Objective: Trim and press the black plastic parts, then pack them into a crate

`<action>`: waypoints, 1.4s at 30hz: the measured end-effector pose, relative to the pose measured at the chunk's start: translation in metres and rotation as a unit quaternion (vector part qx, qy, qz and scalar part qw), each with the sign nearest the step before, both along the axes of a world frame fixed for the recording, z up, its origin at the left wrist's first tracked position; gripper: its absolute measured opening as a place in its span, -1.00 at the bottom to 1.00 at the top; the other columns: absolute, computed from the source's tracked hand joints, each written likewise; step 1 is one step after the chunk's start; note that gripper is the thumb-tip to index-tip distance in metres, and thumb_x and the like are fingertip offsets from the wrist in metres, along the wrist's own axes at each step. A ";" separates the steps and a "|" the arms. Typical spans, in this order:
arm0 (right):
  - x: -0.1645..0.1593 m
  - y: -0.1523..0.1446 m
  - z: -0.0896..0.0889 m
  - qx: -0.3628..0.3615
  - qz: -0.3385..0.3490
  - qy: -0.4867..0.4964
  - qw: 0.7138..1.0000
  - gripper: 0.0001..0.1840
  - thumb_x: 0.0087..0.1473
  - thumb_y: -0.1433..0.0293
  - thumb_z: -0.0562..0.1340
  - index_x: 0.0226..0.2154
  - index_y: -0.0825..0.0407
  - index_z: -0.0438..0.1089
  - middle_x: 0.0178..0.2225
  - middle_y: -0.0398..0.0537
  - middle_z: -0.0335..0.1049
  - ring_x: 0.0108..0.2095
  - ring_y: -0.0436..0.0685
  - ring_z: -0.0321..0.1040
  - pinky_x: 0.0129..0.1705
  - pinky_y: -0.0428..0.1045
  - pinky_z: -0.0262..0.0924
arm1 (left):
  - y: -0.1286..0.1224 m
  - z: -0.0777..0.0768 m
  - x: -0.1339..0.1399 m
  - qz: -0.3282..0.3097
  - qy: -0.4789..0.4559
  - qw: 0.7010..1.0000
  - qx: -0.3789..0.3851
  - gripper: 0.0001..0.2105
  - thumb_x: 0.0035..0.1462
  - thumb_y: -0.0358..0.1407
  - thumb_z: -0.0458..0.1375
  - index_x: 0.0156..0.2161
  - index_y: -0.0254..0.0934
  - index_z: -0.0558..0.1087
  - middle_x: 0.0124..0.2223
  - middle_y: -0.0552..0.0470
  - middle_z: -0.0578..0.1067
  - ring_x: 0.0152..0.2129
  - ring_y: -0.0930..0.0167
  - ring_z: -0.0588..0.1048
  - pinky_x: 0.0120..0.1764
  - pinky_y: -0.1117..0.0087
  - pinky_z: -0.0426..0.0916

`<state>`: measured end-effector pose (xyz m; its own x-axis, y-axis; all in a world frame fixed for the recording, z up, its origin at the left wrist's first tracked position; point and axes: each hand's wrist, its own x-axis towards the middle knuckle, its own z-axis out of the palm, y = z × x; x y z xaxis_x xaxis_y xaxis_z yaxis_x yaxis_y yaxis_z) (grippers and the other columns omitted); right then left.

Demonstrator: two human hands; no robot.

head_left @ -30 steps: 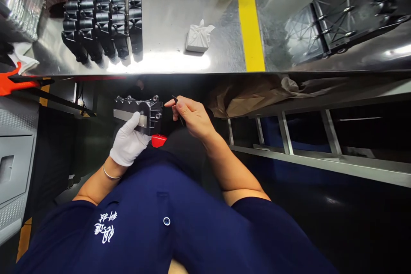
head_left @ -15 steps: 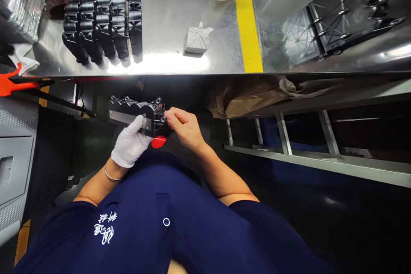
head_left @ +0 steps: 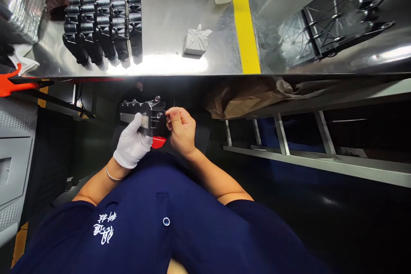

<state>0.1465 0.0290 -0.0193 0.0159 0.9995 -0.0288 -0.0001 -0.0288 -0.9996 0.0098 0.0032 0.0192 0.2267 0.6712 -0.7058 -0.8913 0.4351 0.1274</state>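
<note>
My left hand, in a white glove, is closed around a black molded part with a ribbed end, ring-shaped lugs and a flat metallic strip on its face. The part is held in front of my body, below the bench edge. Beside its right end is my bare right hand, thumb and fingers pinched together. A thin dark tip shows above those fingers; what it belongs to is too small to name. Under the part a red shape shows.
Several black molded parts stand in rows on the metal bench. Near them sits a white wrapped block. A yellow stripe crosses the bench, with a larger black frame at right. Brown paper lies on a shelf below.
The black part has turned slightly and shifted a little right in my left hand. My right hand has drawn slightly away from its end and rotated more upright, still pinched.
</note>
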 end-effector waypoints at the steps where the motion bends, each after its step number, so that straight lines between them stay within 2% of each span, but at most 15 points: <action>1: 0.003 0.002 0.000 0.007 0.011 -0.004 1.000 -0.53 0.14 -0.05 0.14 -0.42 0.02 0.39 -0.62 -0.24 0.10 -0.62 -0.08 0.00 -0.58 -0.11 -0.01 | 0.000 0.001 -0.001 0.002 0.005 1.000 -0.002 -0.72 0.34 -0.29 -0.04 0.06 -0.15 0.43 -0.22 0.09 0.62 -0.24 0.46 0.60 -0.35 0.60 0.50; 4: 0.016 0.009 0.008 0.089 0.081 -0.060 0.991 -0.56 0.20 0.04 0.12 -0.43 0.03 0.44 -0.60 -0.19 0.21 -0.59 -0.06 0.11 -0.53 -0.09 0.07 | 0.002 0.006 -0.001 0.016 -0.008 1.000 -0.010 -0.72 0.34 -0.33 -0.04 0.04 -0.20 0.44 -0.30 0.10 0.61 -0.27 0.47 0.60 -0.31 0.59 0.51; 8: 0.029 0.017 0.022 0.240 0.127 -0.148 0.951 -0.66 0.23 0.23 0.15 -0.47 0.05 0.46 -0.59 -0.13 0.33 -0.57 -0.04 0.20 -0.50 -0.08 0.12 | 0.003 0.012 0.000 0.036 -0.047 0.998 -0.018 -0.71 0.33 -0.42 -0.07 0.03 -0.25 0.44 -0.38 0.12 0.59 -0.26 0.49 0.60 -0.19 0.55 0.52; 12: 0.034 0.019 0.024 0.282 0.137 -0.198 0.929 -0.72 0.21 0.30 0.16 -0.45 0.05 0.48 -0.57 -0.11 0.40 -0.58 -0.04 0.22 -0.52 -0.08 0.14 | 0.002 0.015 0.001 0.016 -0.044 0.999 -0.023 -0.68 0.33 -0.42 -0.08 0.09 -0.27 0.41 -0.29 0.07 0.61 -0.23 0.46 0.60 -0.12 0.50 0.51; 17: 0.035 0.019 0.022 0.309 0.127 -0.194 0.922 -0.76 0.20 0.36 0.18 -0.43 0.06 0.49 -0.56 -0.10 0.43 -0.57 -0.04 0.25 -0.53 -0.09 0.14 | 0.002 0.016 0.002 0.012 -0.029 0.999 -0.008 -0.64 0.32 -0.42 -0.05 0.16 -0.30 0.37 -0.13 0.00 0.61 -0.16 0.47 0.58 -0.02 0.52 0.44; 23: 0.038 0.019 0.024 0.267 0.138 -0.217 0.929 -0.68 0.22 0.25 0.16 -0.46 0.04 0.50 -0.57 -0.09 0.42 -0.58 -0.03 0.24 -0.52 -0.07 0.15 | 0.001 0.012 0.003 -0.002 0.024 1.000 0.003 -0.63 0.30 -0.42 0.00 0.18 -0.27 0.36 -0.08 0.00 0.59 -0.07 0.44 0.54 0.07 0.46 0.39; 27: 0.042 0.022 0.022 0.218 0.155 -0.223 0.937 -0.59 0.20 0.12 0.15 -0.49 0.00 0.51 -0.56 -0.07 0.44 -0.57 0.01 0.27 -0.48 -0.04 0.17 | -0.002 0.010 0.004 -0.004 0.078 0.996 0.029 -0.67 0.22 -0.43 0.12 0.09 -0.24 0.44 -0.16 0.06 0.61 -0.09 0.42 0.55 0.06 0.47 0.41; 30: 0.043 0.024 0.018 0.216 0.152 -0.229 0.937 -0.56 0.19 0.07 0.13 -0.48 -0.02 0.52 -0.53 -0.04 0.47 -0.56 0.03 0.26 -0.48 -0.01 0.18 | -0.003 0.009 0.005 -0.024 0.102 0.994 0.032 -0.73 0.17 -0.38 0.19 0.00 -0.25 0.50 -0.22 0.06 0.62 -0.14 0.39 0.58 0.00 0.45 0.47; 33: 0.040 0.024 0.015 0.222 0.130 -0.227 0.939 -0.56 0.19 0.07 0.13 -0.47 -0.01 0.53 -0.54 -0.04 0.45 -0.57 0.02 0.23 -0.48 -0.01 0.17 | -0.002 0.008 0.005 -0.038 0.103 0.994 0.025 -0.77 0.19 -0.37 0.17 -0.04 -0.26 0.51 -0.22 0.03 0.62 -0.15 0.37 0.58 -0.08 0.46 0.51; 38: 0.031 0.026 0.006 0.222 0.097 -0.220 0.945 -0.56 0.19 0.08 0.14 -0.48 0.01 0.53 -0.58 -0.07 0.41 -0.57 0.01 0.22 -0.47 -0.02 0.15 | 0.000 0.006 0.001 -0.022 0.095 0.995 0.017 -0.78 0.22 -0.42 0.09 -0.07 -0.27 0.51 -0.22 0.03 0.61 -0.16 0.40 0.58 -0.13 0.49 0.52; 40: 0.031 0.033 -0.002 0.194 0.063 -0.215 0.955 -0.51 0.17 0.03 0.14 -0.50 0.02 0.52 -0.60 -0.08 0.37 -0.57 0.00 0.22 -0.46 -0.03 0.14 | -0.005 0.007 0.001 -0.023 0.086 0.996 0.032 -0.81 0.17 -0.45 0.12 -0.13 -0.31 0.52 -0.28 0.04 0.61 -0.24 0.43 0.59 -0.15 0.51 0.52; 42: 0.034 0.042 -0.010 0.147 0.004 -0.206 0.967 -0.44 0.13 -0.06 0.14 -0.53 0.04 0.51 -0.61 -0.10 0.34 -0.56 0.01 0.23 -0.45 -0.03 0.14 | -0.014 0.008 0.001 -0.032 0.086 0.993 0.074 -0.80 0.03 -0.45 0.24 -0.18 -0.31 0.53 -0.33 0.05 0.60 -0.29 0.41 0.60 -0.15 0.49 0.51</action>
<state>0.1807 0.0710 -0.0294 -0.0428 0.9635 0.2643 0.3992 0.2590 -0.8795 0.0111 -0.0104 0.0269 0.1565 0.7589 -0.6322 -0.8216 0.4552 0.3431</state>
